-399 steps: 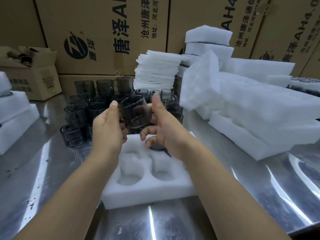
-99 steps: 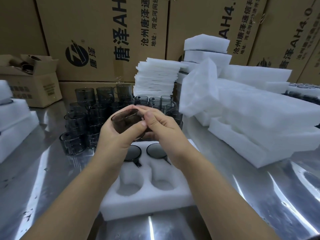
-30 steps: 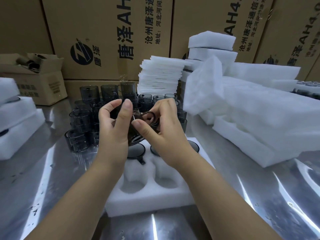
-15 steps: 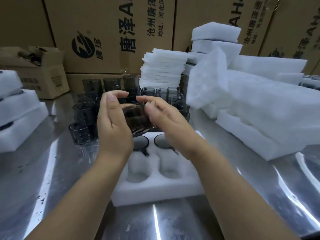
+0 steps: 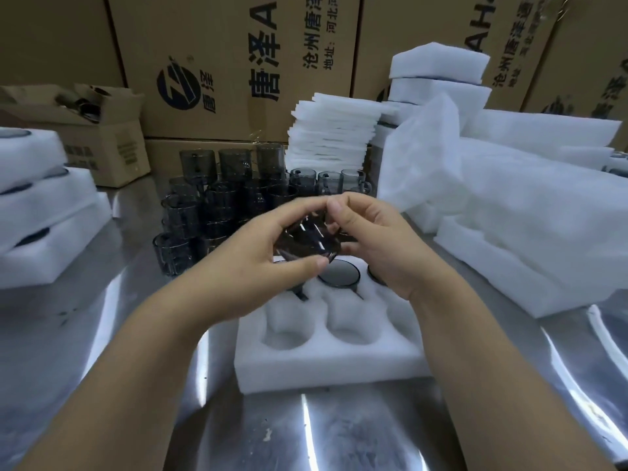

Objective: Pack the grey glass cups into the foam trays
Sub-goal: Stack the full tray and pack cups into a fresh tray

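Grey glass cups [image 5: 210, 205] clustered on shiny steel table [image 5: 85, 334], printed cartons [image 5: 238, 62] behind

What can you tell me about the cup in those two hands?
The grey glass cup is dark, smoky and see-through, with shiny glints on its round wall. It is tilted in the air, above the far row of the white foam tray. The left hand grips it with thumb below and fingers above; the right hand pinches its right edge. Its handle cannot be seen.

Blurred held cup [image 5: 307, 239], foam tray [image 5: 326, 365] back row partly hidden, cartons [image 5: 238, 62] cropped at top
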